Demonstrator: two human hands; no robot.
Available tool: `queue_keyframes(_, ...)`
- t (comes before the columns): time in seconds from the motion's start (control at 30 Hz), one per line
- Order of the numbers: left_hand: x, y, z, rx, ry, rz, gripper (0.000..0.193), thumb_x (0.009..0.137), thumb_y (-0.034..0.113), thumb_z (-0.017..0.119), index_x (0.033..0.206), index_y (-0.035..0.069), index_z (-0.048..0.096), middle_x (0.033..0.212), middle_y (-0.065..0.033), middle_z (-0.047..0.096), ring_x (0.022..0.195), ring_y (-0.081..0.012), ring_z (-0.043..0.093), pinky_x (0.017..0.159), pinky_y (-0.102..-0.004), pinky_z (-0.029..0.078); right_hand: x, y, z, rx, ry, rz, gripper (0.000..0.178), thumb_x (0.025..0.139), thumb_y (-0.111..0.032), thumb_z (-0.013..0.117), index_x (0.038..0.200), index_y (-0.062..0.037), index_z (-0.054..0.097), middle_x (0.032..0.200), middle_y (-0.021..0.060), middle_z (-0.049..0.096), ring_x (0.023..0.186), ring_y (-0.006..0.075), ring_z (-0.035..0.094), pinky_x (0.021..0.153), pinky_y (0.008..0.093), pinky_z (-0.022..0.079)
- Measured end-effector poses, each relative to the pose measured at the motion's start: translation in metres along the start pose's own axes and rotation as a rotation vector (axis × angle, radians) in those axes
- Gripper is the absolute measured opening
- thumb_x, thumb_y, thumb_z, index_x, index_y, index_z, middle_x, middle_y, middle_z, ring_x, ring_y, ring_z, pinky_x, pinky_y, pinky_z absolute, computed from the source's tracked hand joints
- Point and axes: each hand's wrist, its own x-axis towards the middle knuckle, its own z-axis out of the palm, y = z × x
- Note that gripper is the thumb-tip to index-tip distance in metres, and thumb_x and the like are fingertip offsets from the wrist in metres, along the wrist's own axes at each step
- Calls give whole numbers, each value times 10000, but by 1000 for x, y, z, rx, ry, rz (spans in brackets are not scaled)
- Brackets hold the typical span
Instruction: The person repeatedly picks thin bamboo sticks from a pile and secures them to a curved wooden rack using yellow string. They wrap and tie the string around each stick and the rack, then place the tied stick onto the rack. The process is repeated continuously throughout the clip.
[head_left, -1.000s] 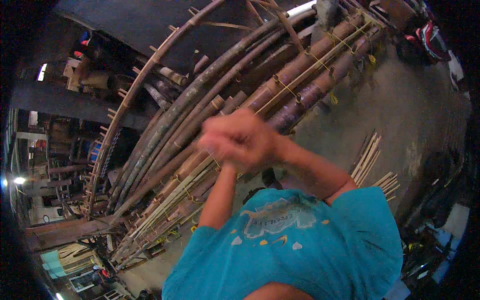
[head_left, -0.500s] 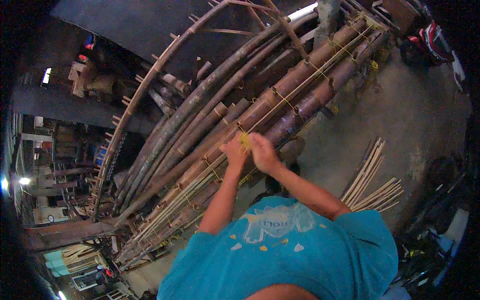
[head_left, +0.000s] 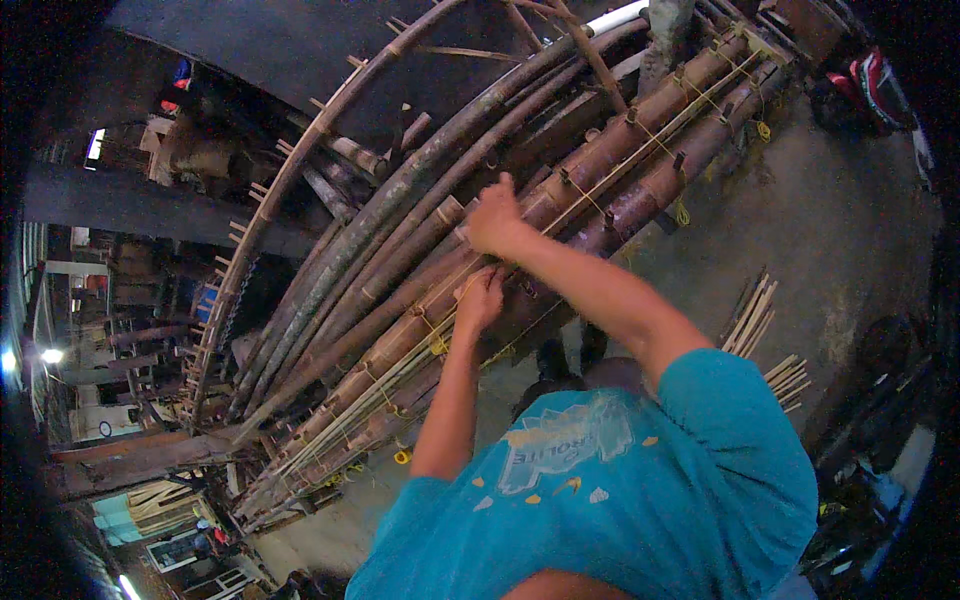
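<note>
Two thick brown bamboo poles (head_left: pixel 620 130) run diagonally across the view, with short pegs standing up from them. Thin pale strips (head_left: pixel 400 385) lie lengthwise between the poles, bound at intervals by yellow cord (head_left: pixel 655 140). My left hand (head_left: pixel 480 297) is closed low over the strips, fingers pinched; what they hold is too small to make out. Beyond it, above the far pole, my right hand (head_left: pixel 495 218) is closed in a fist, its contents hidden. A small bundle of yellow cord (head_left: pixel 438 345) hangs just left of my left wrist.
Long curved poles (head_left: pixel 400 190) are stacked behind the work. A bowed frame with pegs (head_left: pixel 290 165) arches at the far left. Loose pale sticks (head_left: pixel 752 318) lie on the concrete floor (head_left: pixel 800 230) at right. A red and white object (head_left: pixel 868 90) stands at far right.
My hands were together at a yellow cord bundle; now they are apart. The right has moved up and away over the far pole, while the left stays low at the strips.
</note>
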Motion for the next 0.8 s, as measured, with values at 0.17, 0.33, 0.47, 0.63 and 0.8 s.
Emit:
queue_keyframes(0.17, -12, 34, -27, -12, -91, 22, 308, 918, 327, 422, 1012, 124, 633, 955, -125, 644, 950, -303, 576, 828, -431, 346, -47, 5, -33, 1128, -152, -128, 542, 923, -475, 372, 767, -12, 608, 724, 159, 604, 690, 307, 572, 707, 446, 453)
queue_keyframes(0.33, -13, 47, -25, 116, -11, -2, 244, 907, 286, 463, 945, 133, 649, 860, -111, 653, 821, -275, 608, 775, -387, 375, -184, 10, 89, 382, -35, -282, 419, 909, -326, 451, 669, -16, 597, 674, 208, 580, 686, 411, 540, 702, 469, 434)
queue_keyframes(0.47, 39, 82, -58, -435, 63, 115, 190, 886, 199, 499, 885, 86, 652, 785, -132, 647, 735, -278, 623, 637, -341, 464, -177, -9, 100, 677, -8, -177, 410, 890, -308, 461, 601, -49, 594, 606, 160, 586, 673, 376, 567, 635, 482, 440)
queue_keyframes(0.63, 104, 19, -40, -110, 215, 202, 249, 880, 219, 474, 901, 35, 640, 841, -185, 637, 805, -360, 608, 740, -385, 470, -187, -16, 102, 264, 158, -192, 336, 842, -301, 527, 624, -51, 582, 665, 153, 598, 661, 360, 557, 703, 444, 430)
queue_keyframes(0.8, 85, -17, -56, 90, -4, 191, 326, 884, 281, 468, 1028, 31, 621, 971, -228, 613, 920, -403, 568, 811, -439, 444, -198, -92, 122, 395, 186, -96, 241, 806, -285, 582, 917, -71, 589, 925, 160, 603, 818, 322, 578, 732, 430, 447)
